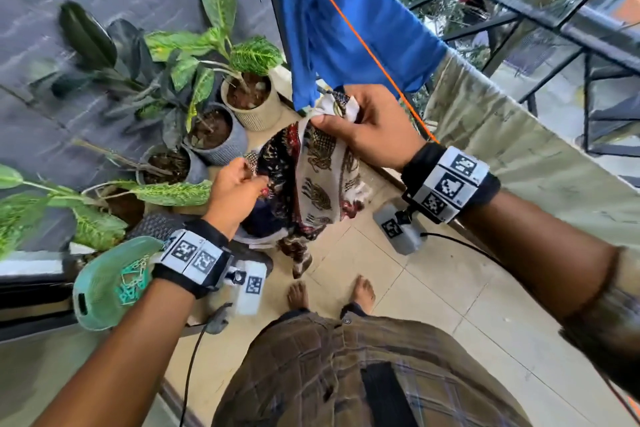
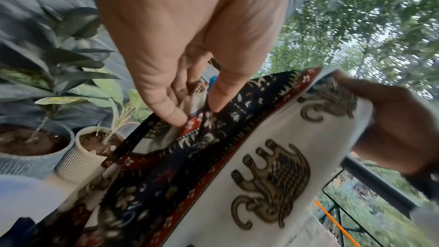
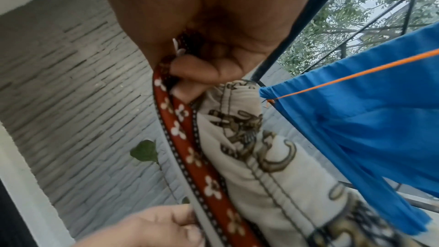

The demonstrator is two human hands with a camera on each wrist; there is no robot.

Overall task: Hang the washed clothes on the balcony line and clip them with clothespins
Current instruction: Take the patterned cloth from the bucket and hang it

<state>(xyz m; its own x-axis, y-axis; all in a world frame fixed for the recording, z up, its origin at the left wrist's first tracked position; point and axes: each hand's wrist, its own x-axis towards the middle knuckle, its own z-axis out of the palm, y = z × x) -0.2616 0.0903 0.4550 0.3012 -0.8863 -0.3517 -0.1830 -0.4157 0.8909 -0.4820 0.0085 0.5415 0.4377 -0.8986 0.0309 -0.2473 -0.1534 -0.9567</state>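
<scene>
A white cloth printed with elephants and a dark red-and-black border hangs between my hands below the orange line. My right hand grips its bunched top corner just under the line. My left hand pinches the patterned border lower down and to the left. A blue garment hangs over the line beside my right hand. A pale cloth is draped further right.
Several potted plants stand along the grey wall at the left. A green basket of clothespins sits at lower left. The black balcony railing runs behind the line. My bare feet stand on the tiled floor.
</scene>
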